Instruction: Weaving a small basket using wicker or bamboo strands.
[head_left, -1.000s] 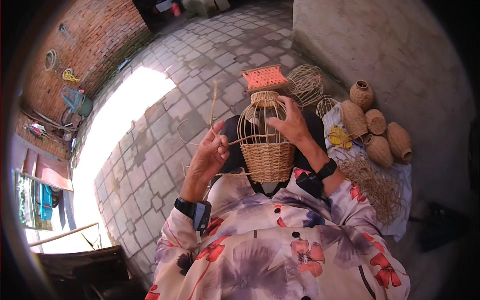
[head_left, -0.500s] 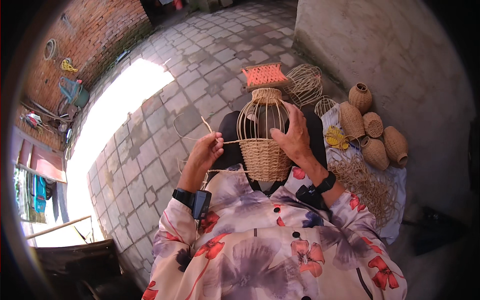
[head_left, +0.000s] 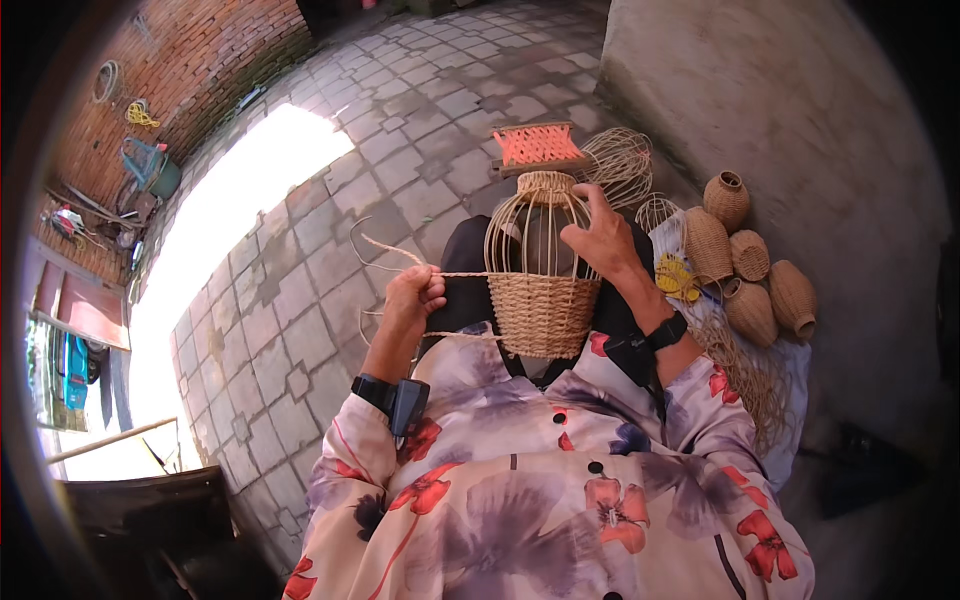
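Observation:
A half-woven wicker basket (head_left: 545,315) sits between my knees, its lower part closely woven and its upper ribs bare up to a narrow woven neck. My left hand (head_left: 412,295) is closed in a pinch on a twisted cord (head_left: 460,274), which runs taut to the left edge of the weave. Loose cord ends trail beyond those fingers. A second strand (head_left: 470,336) leaves the basket lower down on the left. My right hand (head_left: 610,245) grips the bare ribs on the right, index finger by the neck and thumb against the ribs; its other fingers are partly hidden.
Just beyond the basket stands a small stool (head_left: 540,146) with an orange woven seat. A bundle of bent canes (head_left: 618,165) lies beside it. At right, several finished baskets (head_left: 708,245) and loose cord (head_left: 735,350) rest on a white sheet (head_left: 790,390) near a wall (head_left: 760,100).
My right hand has moved up the ribs toward the neck, its thumb higher than before. The left hand still pinches the cord, now straighter. The whole view has shifted slightly.

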